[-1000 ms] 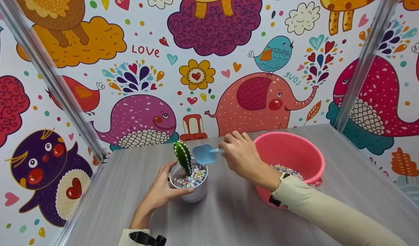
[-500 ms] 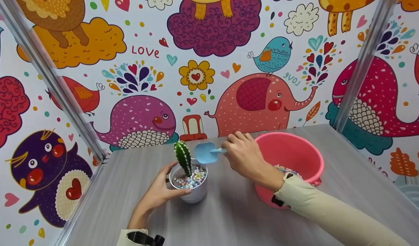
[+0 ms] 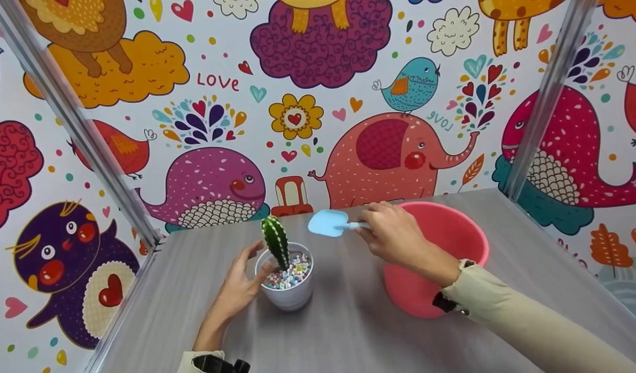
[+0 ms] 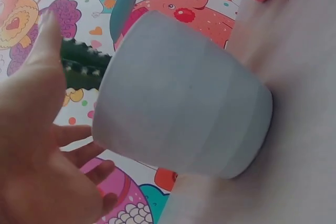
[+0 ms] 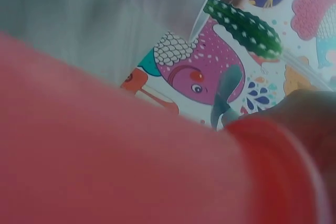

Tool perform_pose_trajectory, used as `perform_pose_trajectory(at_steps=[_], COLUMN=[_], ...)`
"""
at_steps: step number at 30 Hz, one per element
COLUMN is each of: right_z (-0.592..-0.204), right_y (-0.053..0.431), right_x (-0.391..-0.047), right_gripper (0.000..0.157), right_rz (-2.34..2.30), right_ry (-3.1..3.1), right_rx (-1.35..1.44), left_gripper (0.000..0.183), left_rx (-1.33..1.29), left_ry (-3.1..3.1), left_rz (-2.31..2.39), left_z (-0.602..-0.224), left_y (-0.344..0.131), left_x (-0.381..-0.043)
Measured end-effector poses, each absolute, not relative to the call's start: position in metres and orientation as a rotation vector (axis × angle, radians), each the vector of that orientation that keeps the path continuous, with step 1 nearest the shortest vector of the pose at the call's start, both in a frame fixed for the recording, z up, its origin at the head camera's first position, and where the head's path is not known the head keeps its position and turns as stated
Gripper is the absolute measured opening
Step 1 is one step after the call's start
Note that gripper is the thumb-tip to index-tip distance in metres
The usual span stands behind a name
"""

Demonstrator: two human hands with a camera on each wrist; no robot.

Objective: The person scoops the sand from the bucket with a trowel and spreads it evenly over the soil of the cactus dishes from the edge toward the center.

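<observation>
A white pot point(image 3: 289, 299) stands upright on the table, holding a green cactus point(image 3: 274, 239) with white spines among multicoloured beads point(image 3: 297, 270). My left hand point(image 3: 237, 287) is at the pot's left side, its thumb near the rim and its fingers loosely extended. In the left wrist view that hand point(image 4: 39, 129) does not grip the pot point(image 4: 184, 100); whether a fingertip touches it I cannot tell. My right hand point(image 3: 393, 234) holds a light blue toy shovel point(image 3: 328, 223) by its handle. The shovel's blade is above the table, between pot and bucket, with no beads visible on it.
A pink bucket point(image 3: 408, 292) stands on the right, partly hidden by my right forearm. In the right wrist view the bucket point(image 5: 121, 156) fills much of the picture. The grey table point(image 3: 343, 321) ends at walls printed with cartoon animals, with metal posts point(image 3: 540, 124) at the corners.
My right hand has moved right with the shovel, away from the pot and over the bucket's edge. My left hand has loosened from the pot, its thumb lifting off the front side.
</observation>
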State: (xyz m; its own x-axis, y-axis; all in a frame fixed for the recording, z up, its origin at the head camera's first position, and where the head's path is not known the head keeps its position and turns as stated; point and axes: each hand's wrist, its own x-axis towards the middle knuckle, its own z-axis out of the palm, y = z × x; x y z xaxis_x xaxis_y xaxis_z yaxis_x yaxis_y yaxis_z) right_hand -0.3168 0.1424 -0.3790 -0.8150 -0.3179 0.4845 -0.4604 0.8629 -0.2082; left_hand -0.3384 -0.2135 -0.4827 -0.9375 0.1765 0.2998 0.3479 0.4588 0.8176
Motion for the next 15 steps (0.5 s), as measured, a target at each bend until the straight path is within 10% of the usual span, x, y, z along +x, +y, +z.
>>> perform_pose_trajectory(at_steps=[15], right_z=[-0.368], right_y=[0.208], right_x=[-0.297], right_gripper=[0.032], right_rz=[0.51], right_ry=[-2.632], right_rx=[0.441], left_gripper=[0.042], left_rx=[-0.474], left_ry=[-1.992], left_rz=[-1.386], left_z=[-0.434], left_y=[-0.175], left_x=[-0.316])
